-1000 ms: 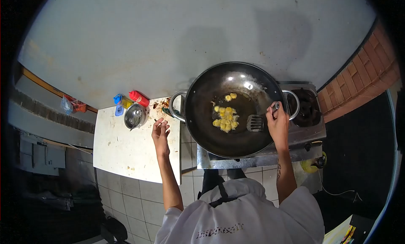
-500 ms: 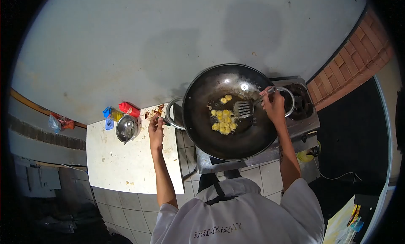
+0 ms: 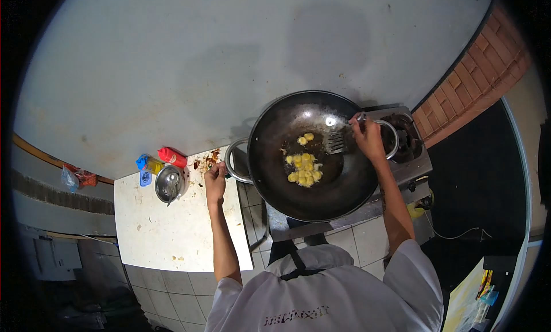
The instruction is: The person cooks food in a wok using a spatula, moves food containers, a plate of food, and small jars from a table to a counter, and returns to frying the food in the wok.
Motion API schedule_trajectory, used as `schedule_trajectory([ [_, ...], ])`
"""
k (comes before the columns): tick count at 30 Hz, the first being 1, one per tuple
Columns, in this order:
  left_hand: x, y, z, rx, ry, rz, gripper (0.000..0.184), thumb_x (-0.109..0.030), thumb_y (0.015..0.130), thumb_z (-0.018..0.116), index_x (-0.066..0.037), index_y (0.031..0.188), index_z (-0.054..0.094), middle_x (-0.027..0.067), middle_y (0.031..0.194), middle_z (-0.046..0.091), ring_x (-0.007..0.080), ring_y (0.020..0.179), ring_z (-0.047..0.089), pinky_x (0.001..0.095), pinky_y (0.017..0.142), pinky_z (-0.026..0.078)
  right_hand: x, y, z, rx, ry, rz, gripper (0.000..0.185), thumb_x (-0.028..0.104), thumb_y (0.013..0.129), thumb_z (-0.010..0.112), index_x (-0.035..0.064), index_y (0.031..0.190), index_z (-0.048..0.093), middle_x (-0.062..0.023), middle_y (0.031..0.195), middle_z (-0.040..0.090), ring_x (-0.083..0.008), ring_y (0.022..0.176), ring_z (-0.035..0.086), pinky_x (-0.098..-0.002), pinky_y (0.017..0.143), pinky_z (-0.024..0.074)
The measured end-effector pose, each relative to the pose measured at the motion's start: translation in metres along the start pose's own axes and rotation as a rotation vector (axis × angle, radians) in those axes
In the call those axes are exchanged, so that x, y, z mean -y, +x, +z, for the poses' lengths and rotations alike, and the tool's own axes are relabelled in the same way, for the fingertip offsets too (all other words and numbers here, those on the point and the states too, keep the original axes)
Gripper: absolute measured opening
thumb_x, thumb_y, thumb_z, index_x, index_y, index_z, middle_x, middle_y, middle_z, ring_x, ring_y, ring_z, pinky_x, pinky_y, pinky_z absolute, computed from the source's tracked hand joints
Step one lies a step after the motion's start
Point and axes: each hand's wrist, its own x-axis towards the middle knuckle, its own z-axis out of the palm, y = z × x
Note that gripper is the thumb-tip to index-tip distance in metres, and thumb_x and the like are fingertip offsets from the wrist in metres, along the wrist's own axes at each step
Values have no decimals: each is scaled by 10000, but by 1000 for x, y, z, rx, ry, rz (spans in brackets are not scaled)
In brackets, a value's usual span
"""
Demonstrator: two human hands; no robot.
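Observation:
A large dark wok (image 3: 356,185) with two metal loop handles holds several yellow, round food pieces (image 3: 304,168) in its middle, in a shallow pool of oil. My right hand (image 3: 368,139) is closed round the handle of a slotted spatula (image 3: 334,142), at the right side of the wok. The spatula's blade is inside the wok, right of the food. Above the white table, just left of the wok's left handle (image 3: 231,162), my left hand (image 3: 216,184) has its fingers curled closed. Whatever is in those fingers, if anything, is hidden.
On the white table (image 3: 172,240) stand a metal bowl (image 3: 169,184) with a spoon in it, a red bottle (image 3: 172,157) and a blue-capped bottle (image 3: 150,164). Brown stains mark the table's back edge. The stove (image 3: 404,142) lies under the wok, with a wall behind.
The spatula blade has moved slightly up and right, away from the food. My left hand has dropped a little, its fingers curling closer together.

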Motion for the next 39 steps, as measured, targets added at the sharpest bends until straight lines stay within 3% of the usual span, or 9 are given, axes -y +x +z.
schedule_trajectory([
  [5,0,1,4,-29,1,8,256,-191,965,556,48,982,649,0,786,604,76,723,508,238,691,430,17,2,-7,124,182,107,119,106,903,573,-8,926,595,-107,670,618,-159,588,612,-305,574,480],
  [11,7,3,2,-5,-1,11,265,-201,956,574,50,997,647,6,796,609,74,728,515,234,690,438,8,-2,0,83,-54,18,127,114,902,568,-9,920,594,-125,659,611,-193,572,613,-323,565,481],
  [13,8,2,3,-23,17,16,274,-204,954,576,55,1011,645,12,803,613,79,734,523,235,700,443,15,-4,-2,148,219,89,143,118,879,587,-21,914,592,-176,683,610,-264,569,611,-351,575,480],
  [19,4,0,4,-32,-16,1,294,-192,942,592,73,1064,623,28,825,627,96,751,545,243,714,455,4,4,5,-54,-145,-39,123,90,850,595,-31,873,586,-173,651,601,-215,558,616,-341,560,475],
  [22,-5,-3,6,-77,19,-4,321,-186,933,606,76,1119,595,46,850,641,111,768,567,247,725,462,4,7,14,14,118,29,129,83,836,599,-44,847,578,-190,659,613,-244,587,647,-345,553,473],
  [26,0,-2,2,-86,18,-28,346,-182,927,614,75,1154,574,73,882,653,125,792,586,257,742,471,20,7,6,-86,172,-19,127,73,820,608,-49,840,580,-195,657,610,-279,569,631,-346,542,465],
  [31,-4,-6,-1,-46,57,17,297,-176,928,607,66,1101,608,107,932,664,137,846,601,273,793,477,21,5,14,-17,-75,-54,169,83,800,619,-73,851,579,-219,640,579,-283,547,620,-357,519,441],
  [36,-12,-9,-2,-54,59,5,272,-169,936,593,55,1088,624,95,954,663,140,872,594,284,826,462,15,11,13,-89,69,26,187,102,800,610,-79,837,577,-232,632,565,-311,566,627,-373,527,443],
  [39,-13,-11,-2,-62,68,2,246,-144,941,579,43,1092,631,73,956,661,132,871,587,295,837,447,15,9,14,-111,-119,-110,160,92,784,610,-64,797,574,-236,636,560,-318,569,626,-374,534,452],
])
